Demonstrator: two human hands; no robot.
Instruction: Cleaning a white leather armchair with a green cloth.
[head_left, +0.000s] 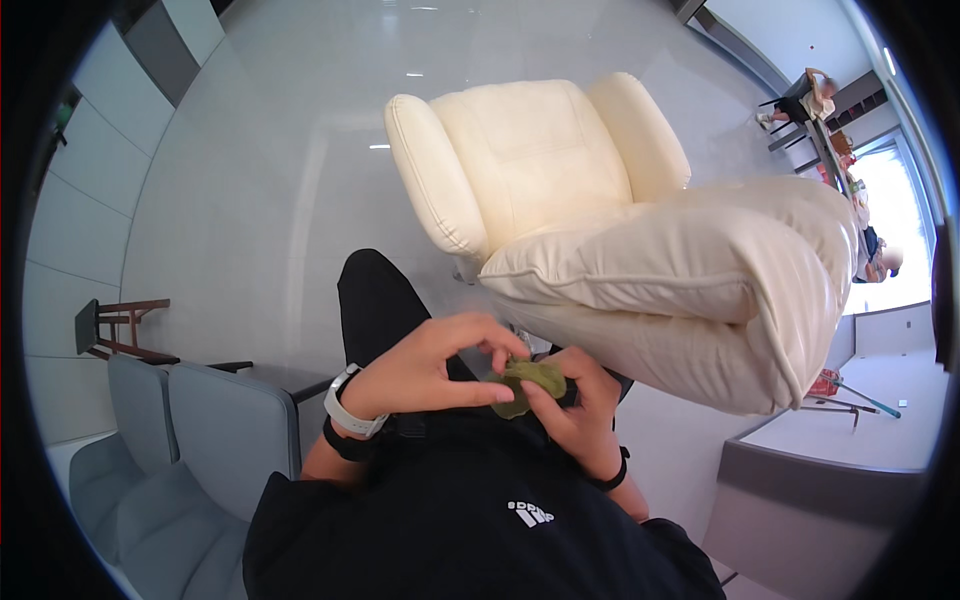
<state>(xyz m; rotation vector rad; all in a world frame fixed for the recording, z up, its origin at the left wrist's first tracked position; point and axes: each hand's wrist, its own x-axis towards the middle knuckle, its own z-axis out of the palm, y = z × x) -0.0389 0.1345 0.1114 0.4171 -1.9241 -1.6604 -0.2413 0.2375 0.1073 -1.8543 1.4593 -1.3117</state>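
A small, crumpled olive-green piece, soft and thin like cloth or a leaf, is in front of my waist. My right hand pinches it between thumb and fingers from the right. From the left, my left hand touches it with its thumb and fingertips; a gap shows between thumb and fingers, and whether they grip it is unclear. A pale watch is on my left wrist, and a dark band is on the right one. Beyond my hands stands a cream leather recliner armchair, its padded near part close to my right hand.
Grey-blue chairs stand at my left, with a wooden-legged stool behind them. At the right are a grey-topped counter and a red item beside poles. Two people sit near a cluttered table at the far right.
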